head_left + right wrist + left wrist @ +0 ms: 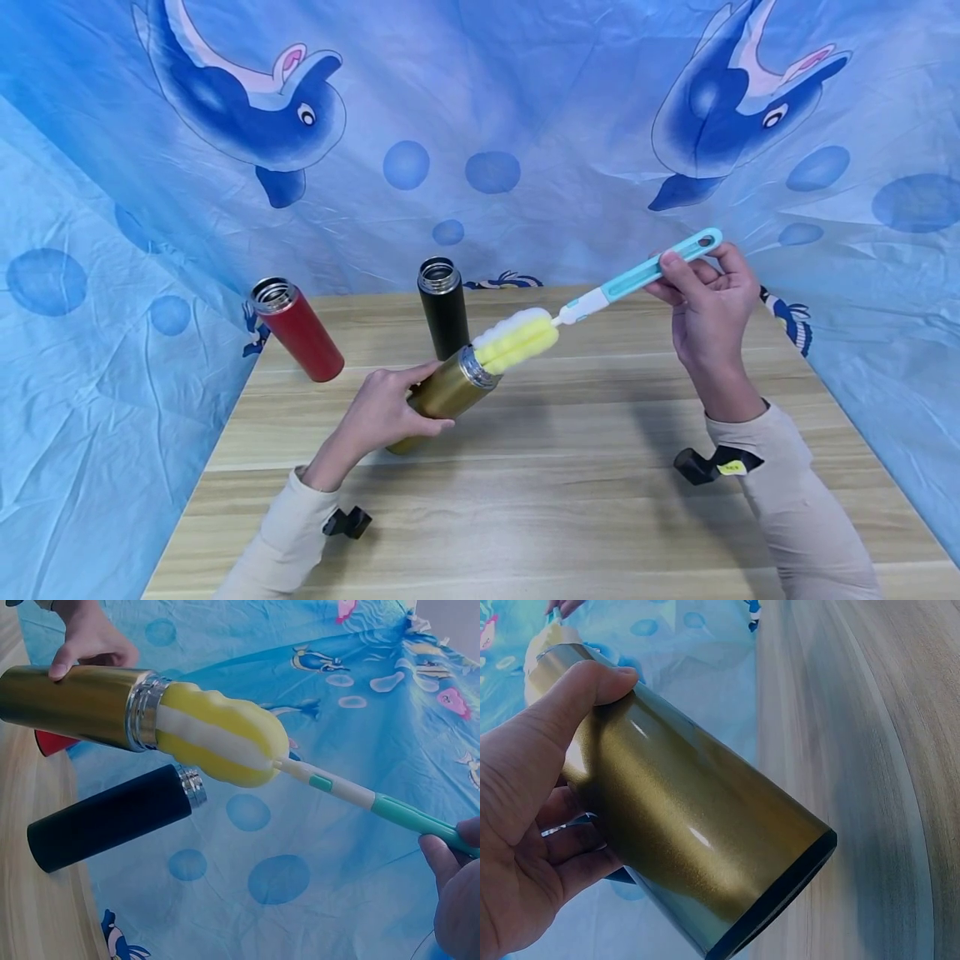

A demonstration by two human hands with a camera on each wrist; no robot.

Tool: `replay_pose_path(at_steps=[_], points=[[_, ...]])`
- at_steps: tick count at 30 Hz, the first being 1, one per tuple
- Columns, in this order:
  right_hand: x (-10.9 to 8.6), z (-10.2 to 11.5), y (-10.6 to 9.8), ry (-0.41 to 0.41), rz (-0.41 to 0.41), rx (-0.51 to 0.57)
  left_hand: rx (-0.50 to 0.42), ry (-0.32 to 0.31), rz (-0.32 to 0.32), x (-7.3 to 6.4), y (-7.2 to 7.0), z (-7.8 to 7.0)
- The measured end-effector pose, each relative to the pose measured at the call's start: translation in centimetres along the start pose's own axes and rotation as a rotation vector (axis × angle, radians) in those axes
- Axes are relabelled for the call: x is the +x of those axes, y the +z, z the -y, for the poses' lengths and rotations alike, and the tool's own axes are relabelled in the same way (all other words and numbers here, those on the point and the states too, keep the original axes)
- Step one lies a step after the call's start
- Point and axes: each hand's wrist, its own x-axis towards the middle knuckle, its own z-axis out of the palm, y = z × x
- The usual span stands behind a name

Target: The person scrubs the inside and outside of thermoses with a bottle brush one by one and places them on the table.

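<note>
My left hand [386,410] grips a gold thermos bottle [448,390] around its body, tilted with its open steel mouth toward the right. In the left wrist view the thumb lies along the gold bottle [682,817], whose dark base points down. My right hand [708,304] pinches the teal handle of a bottle brush [637,275] near its looped end. The brush's yellow and white sponge head [217,735] is at the bottle's mouth, its tip hidden inside and most of it outside. A black bottle [444,312] stands just behind the gold one.
An uncapped red bottle [303,337] stands on the wooden table [525,517] at the back left. The black bottle is also uncapped. A blue dolphin-printed sheet [495,108] hangs behind and along both sides of the table.
</note>
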Motion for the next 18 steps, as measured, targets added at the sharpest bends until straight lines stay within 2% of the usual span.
replay_pose_path(at_steps=[8,18], points=[[-0.02,-0.09,0.15,-0.001,0.026,0.008,0.006,0.02,-0.004,-0.01,0.03,0.0],[-0.2,-0.34,0.49,0.024,0.058,-0.048,0.004,0.026,-0.012,0.0,0.08,-0.05]])
